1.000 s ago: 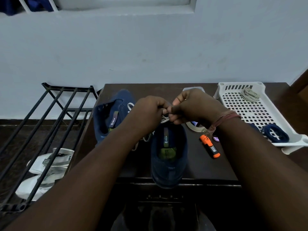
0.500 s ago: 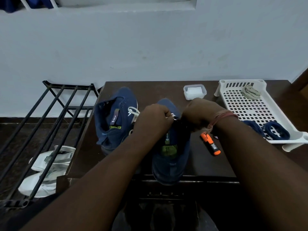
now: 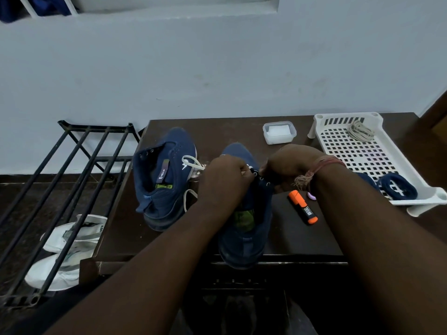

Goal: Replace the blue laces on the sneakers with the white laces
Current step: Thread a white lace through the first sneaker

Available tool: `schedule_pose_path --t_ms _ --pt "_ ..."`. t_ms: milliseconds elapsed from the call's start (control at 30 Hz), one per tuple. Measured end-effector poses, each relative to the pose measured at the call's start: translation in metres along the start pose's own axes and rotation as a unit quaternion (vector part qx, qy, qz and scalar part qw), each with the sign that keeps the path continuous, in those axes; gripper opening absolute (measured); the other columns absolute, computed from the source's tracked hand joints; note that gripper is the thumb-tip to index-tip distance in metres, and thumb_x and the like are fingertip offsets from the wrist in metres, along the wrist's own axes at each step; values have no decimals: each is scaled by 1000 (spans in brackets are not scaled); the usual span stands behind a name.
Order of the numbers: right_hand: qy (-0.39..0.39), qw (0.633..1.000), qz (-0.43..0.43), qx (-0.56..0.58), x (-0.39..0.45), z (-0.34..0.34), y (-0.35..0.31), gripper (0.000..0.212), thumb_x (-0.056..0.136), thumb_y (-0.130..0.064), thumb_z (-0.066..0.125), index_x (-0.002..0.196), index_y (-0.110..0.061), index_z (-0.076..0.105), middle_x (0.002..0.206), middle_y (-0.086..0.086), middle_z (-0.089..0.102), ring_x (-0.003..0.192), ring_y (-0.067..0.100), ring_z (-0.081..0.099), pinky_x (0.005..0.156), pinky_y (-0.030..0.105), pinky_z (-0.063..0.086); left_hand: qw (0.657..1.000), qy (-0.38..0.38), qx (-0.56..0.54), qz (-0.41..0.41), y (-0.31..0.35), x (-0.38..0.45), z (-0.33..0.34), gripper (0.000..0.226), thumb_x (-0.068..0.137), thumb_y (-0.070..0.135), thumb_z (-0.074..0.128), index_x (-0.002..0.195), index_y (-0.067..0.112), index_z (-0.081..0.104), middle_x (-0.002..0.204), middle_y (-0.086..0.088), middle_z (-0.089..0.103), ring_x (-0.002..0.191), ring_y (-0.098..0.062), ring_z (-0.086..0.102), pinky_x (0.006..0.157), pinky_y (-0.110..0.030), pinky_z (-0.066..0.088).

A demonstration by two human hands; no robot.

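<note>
Working at the eyelets of the near blue sneaker (image 3: 244, 228), its heel overhanging the front edge of the dark table (image 3: 242, 131): left hand (image 3: 223, 176) pinching the end of a white lace (image 3: 191, 163), right hand (image 3: 287, 165) with fingers curled on the sneaker's eyelet edge. Standing just left, the second sneaker (image 3: 164, 177). Lying in the white perforated tray (image 3: 362, 153) at right, coiled blue laces (image 3: 396, 186) and a pale lace bundle (image 3: 360, 130). Resting beside the right wrist, an orange highlighter (image 3: 303, 207); beyond the hands, a small clear box (image 3: 279, 132). Hiding the sneaker's tongue, both forearms. Standing left of the table, a black metal rack (image 3: 60, 189) over white shoes (image 3: 67, 247).
</note>
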State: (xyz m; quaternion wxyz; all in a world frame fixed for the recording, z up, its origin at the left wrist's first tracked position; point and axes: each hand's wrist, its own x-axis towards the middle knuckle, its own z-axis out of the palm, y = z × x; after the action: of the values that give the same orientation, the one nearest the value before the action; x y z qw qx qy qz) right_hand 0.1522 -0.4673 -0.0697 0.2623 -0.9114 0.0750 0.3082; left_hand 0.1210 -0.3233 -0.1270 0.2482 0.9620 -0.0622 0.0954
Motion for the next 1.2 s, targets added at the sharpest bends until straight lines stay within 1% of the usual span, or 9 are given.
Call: schedule_pose_path --t_ms 334,500,634,700,801,934,1001,1067,1201 --pt "-31 995 0 95 6 -1 5 35 99 -14 49 128 3 57 121 17 61 122 36 57 105 47 45 999 -1 -53 -9 -4 3 5 49 81 20 65 44 17 34 45 -1 33 50 -17 37 51 -30 25" --pt "-22 989 -6 149 14 3 6 30 98 -18 51 123 -3 59 85 6 61 71 18 62 63 25 56 1000 20 -12 20 -5 -1 11 25 88 29 63 69 16 73 65 0 64 65 -19 57 60 -34 43" --pt "38 998 -23 -47 8 8 4 32 92 -27 62 118 -8 64 110 10 68 100 29 65 82 27 45 999 7 -32 8 -4 0 7 18 85 32 66 77 19 74 81 -1 71 84 -22 63 76 -37 48" --pt "38 998 -39 41 16 5 3 19 94 -21 59 104 -6 65 94 10 67 84 25 65 86 30 50 998 1 -50 -35 -4 4 1 17 79 42 63 80 26 70 87 1 70 90 -24 61 82 -40 50" --pt "122 939 -76 313 23 -10 0 16 100 -9 42 92 -3 55 75 5 53 65 16 55 93 36 55 983 -11 -135 -125 -9 16 -21 16 83 28 53 90 29 68 94 4 69 89 -19 64 79 -36 54" --pt "430 792 -164 401 20 -19 -5 9 86 -11 40 90 -12 48 85 12 60 74 27 64 74 41 59 981 -82 -90 -150 -21 23 -51 19 87 7 51 89 14 69 85 -6 68 76 -23 62 68 -29 46" --pt "405 847 -154 307 20 -18 -1 21 87 -23 43 90 -8 57 90 14 67 81 29 67 79 43 57 977 -146 -32 -153 -28 27 -51 21 89 5 52 92 5 73 91 -16 70 83 -30 68 72 -34 51" --pt "221 967 -109 61 16 -8 2 26 95 -21 48 100 -4 66 99 15 68 86 28 63 80 36 53 968 -188 9 -166 -34 28 -44 21 91 10 56 96 2 74 96 -15 74 89 -30 71 79 -39 60" --pt "93 982 -101 -132 12 14 3 23 95 -22 57 96 -4 70 97 11 69 92 28 65 82 35 55 964 -211 17 -161 -38 26 -29 14 85 19 63 85 10 73 85 -11 72 81 -28 71 77 -43 61"
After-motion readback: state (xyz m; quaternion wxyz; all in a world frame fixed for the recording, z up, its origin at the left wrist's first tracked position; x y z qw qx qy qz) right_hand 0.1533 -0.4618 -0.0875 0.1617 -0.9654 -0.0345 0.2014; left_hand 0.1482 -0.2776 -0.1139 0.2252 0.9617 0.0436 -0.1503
